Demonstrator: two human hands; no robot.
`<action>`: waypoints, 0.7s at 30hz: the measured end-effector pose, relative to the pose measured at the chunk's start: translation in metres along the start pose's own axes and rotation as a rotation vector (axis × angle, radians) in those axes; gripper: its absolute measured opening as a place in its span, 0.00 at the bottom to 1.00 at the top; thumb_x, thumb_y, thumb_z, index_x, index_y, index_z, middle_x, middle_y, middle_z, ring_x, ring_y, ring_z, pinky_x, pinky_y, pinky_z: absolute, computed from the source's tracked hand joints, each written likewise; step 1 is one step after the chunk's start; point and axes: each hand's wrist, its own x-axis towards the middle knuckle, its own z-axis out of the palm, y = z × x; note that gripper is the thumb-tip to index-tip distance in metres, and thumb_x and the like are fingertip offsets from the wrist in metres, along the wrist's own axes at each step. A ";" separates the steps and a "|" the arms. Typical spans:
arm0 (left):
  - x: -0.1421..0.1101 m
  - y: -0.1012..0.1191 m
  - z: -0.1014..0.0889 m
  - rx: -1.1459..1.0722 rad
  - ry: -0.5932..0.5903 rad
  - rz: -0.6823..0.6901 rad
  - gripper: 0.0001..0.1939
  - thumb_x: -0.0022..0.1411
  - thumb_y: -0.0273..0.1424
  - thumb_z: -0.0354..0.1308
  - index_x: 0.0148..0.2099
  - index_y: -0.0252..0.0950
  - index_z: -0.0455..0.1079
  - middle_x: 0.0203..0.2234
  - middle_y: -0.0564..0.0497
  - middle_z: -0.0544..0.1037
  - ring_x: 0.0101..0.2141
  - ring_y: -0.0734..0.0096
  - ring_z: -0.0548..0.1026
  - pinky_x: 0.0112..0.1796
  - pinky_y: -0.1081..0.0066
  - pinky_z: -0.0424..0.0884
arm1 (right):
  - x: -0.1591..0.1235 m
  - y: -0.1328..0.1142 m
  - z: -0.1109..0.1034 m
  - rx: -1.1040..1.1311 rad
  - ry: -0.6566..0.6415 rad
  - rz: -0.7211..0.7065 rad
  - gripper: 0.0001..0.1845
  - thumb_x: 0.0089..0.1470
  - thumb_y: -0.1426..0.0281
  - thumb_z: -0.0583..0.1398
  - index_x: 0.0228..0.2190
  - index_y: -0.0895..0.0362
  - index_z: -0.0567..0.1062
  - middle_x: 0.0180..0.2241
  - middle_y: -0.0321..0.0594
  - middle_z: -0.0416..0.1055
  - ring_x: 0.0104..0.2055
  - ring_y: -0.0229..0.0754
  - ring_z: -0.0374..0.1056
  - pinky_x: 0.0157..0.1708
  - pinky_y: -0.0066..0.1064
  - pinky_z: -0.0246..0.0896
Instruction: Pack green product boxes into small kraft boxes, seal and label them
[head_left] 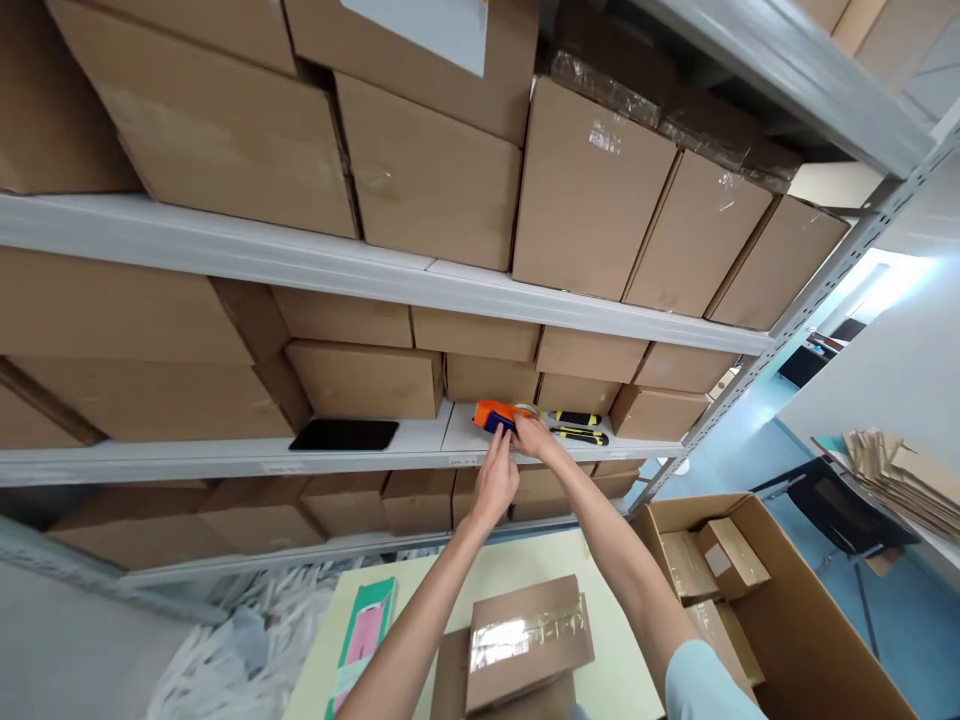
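Note:
An orange and dark blue tape dispenser (491, 415) lies at the front of the middle shelf, with part of a tape roll (529, 410) showing behind my fingers. My right hand (532, 438) is closed around its right end. From below, my left hand (496, 480) reaches up with fingers stretched out, their tips touching the blue part. Just right of the dispenser are two black and yellow utility knives, an upper knife (576, 418) and a lower knife (581, 436). My fingers hide some of the dispenser.
A black phone-like slab (345, 435) lies on the shelf (420, 437) to the left. Cardboard boxes fill the rack. Below, a pale table (607, 600) bears a taped carton (525, 640) and a green-pink package (367, 635). A large open box (810, 600) with smaller cartons stands right.

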 end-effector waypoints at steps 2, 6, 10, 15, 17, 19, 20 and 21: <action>-0.005 -0.007 0.002 -0.018 -0.023 0.009 0.34 0.72 0.27 0.49 0.78 0.35 0.66 0.76 0.36 0.68 0.74 0.49 0.70 0.74 0.47 0.68 | 0.012 -0.002 0.002 -0.030 -0.007 0.005 0.23 0.72 0.64 0.68 0.62 0.61 0.76 0.59 0.54 0.79 0.59 0.54 0.78 0.59 0.47 0.76; -0.046 -0.001 0.009 -0.023 -0.038 -0.011 0.34 0.76 0.30 0.47 0.80 0.35 0.63 0.76 0.38 0.69 0.75 0.52 0.68 0.75 0.49 0.66 | 0.024 -0.002 0.016 -0.043 0.012 0.006 0.22 0.73 0.62 0.67 0.62 0.59 0.77 0.62 0.51 0.76 0.60 0.54 0.77 0.61 0.52 0.77; -0.108 0.008 0.005 -0.023 -0.131 -0.141 0.32 0.78 0.36 0.48 0.79 0.34 0.63 0.76 0.35 0.69 0.75 0.50 0.68 0.75 0.47 0.65 | 0.014 0.010 0.040 0.027 0.054 -0.011 0.28 0.73 0.71 0.61 0.68 0.72 0.70 0.70 0.68 0.68 0.74 0.63 0.62 0.76 0.56 0.56; -0.227 -0.025 -0.034 0.069 -0.135 -0.442 0.34 0.77 0.44 0.55 0.79 0.36 0.64 0.75 0.35 0.69 0.76 0.47 0.66 0.76 0.47 0.61 | -0.088 0.074 0.120 0.235 0.430 0.001 0.30 0.77 0.63 0.52 0.72 0.64 0.66 0.74 0.62 0.65 0.77 0.61 0.59 0.79 0.61 0.49; -0.279 -0.037 -0.053 0.135 -0.136 -0.625 0.36 0.75 0.45 0.57 0.77 0.34 0.65 0.73 0.32 0.71 0.74 0.45 0.69 0.75 0.46 0.64 | -0.161 0.098 0.164 0.314 0.409 0.098 0.31 0.78 0.60 0.50 0.72 0.62 0.66 0.73 0.61 0.67 0.77 0.59 0.60 0.78 0.60 0.52; -0.321 -0.039 -0.067 0.175 -0.169 -0.771 0.37 0.75 0.48 0.57 0.77 0.32 0.65 0.72 0.30 0.72 0.73 0.44 0.71 0.73 0.46 0.66 | -0.236 0.111 0.204 0.390 0.331 0.229 0.31 0.79 0.58 0.48 0.71 0.62 0.67 0.72 0.61 0.69 0.76 0.59 0.63 0.77 0.60 0.56; -0.335 -0.036 -0.070 0.184 -0.191 -0.815 0.38 0.76 0.49 0.56 0.77 0.31 0.65 0.72 0.29 0.72 0.73 0.44 0.71 0.73 0.46 0.67 | -0.269 0.112 0.222 0.423 0.286 0.302 0.32 0.79 0.57 0.48 0.71 0.63 0.68 0.71 0.62 0.70 0.75 0.60 0.64 0.77 0.61 0.57; -0.344 -0.031 -0.069 0.190 -0.215 -0.837 0.39 0.76 0.50 0.55 0.77 0.30 0.64 0.73 0.28 0.72 0.73 0.44 0.70 0.73 0.47 0.66 | -0.298 0.112 0.238 0.451 0.242 0.373 0.34 0.79 0.56 0.47 0.71 0.64 0.68 0.71 0.63 0.70 0.75 0.61 0.65 0.76 0.61 0.59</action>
